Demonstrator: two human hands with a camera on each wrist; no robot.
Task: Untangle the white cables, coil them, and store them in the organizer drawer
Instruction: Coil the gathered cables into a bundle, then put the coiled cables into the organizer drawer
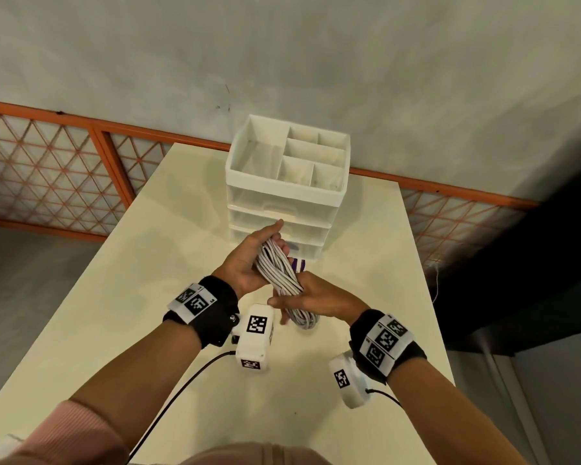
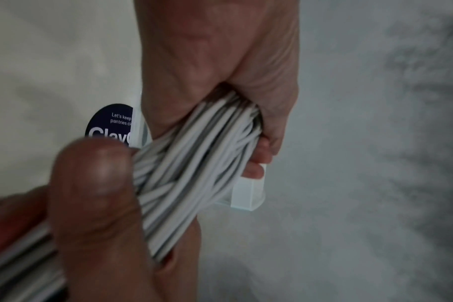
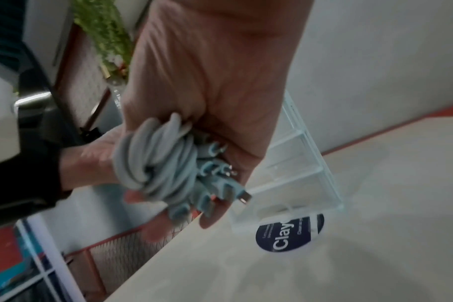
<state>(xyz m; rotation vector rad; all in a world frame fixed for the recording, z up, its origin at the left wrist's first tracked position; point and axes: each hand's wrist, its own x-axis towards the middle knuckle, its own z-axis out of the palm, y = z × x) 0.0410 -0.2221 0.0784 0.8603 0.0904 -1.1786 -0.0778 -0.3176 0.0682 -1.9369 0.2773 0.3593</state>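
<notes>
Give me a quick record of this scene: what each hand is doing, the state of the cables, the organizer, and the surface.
left hand: grips upper end of cable bundle
right hand: grips lower end of bundle
cable bundle: white, twisted, held above the table, connectors visible at one end
organizer: white, three clear drawers, all closed, top tray divided
table: cream, organizer at far edge

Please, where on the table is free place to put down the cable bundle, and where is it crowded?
Bare table lies left of the left hand, and another strip lies right of the right hand, toward the table's right edge. It is crowded in the middle: both hands hold the white cable bundle just in front of the organizer.
</notes>
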